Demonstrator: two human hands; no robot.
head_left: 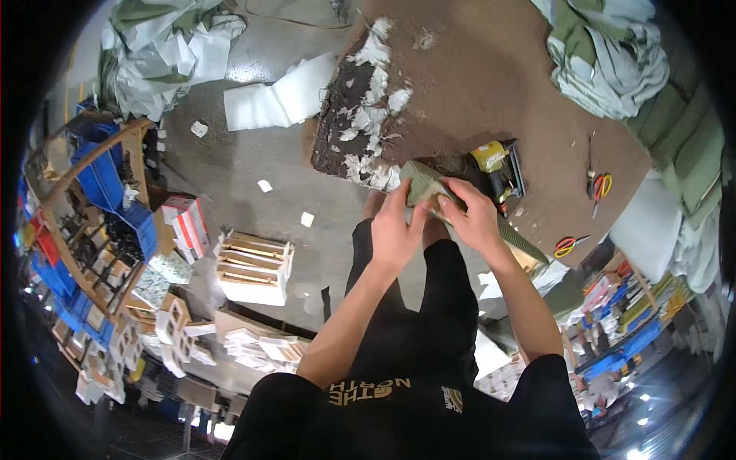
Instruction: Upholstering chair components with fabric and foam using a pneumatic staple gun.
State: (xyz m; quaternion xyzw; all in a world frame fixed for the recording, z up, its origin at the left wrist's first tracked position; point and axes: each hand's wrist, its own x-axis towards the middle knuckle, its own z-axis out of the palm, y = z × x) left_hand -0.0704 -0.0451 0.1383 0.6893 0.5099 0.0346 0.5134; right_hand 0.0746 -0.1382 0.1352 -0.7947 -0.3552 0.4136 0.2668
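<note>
Both hands are on a long, narrow piece covered in green ribbed fabric (418, 180), which slants down to the right; pale bare wood shows near its lower right end. My left hand (395, 230) pinches the cover near the upper left end. Close beside it, my right hand (471, 218) is closed on the same fabric, thumb pressing at a pale folded edge. Just beyond my right hand, a yellow-and-black staple gun (494, 159) lies on the brown-covered workbench (475, 84). What lies under the fingertips is partly hidden.
Scissors with red-and-yellow handles (602, 186) and a second pair (566, 246) lie at the bench's right. Torn white wadding (372, 92) lines its left edge. Green-and-white fabric (609, 57) is heaped far right. A wooden frame stack (253, 268) and a blue-bin rack (103, 176) stand left.
</note>
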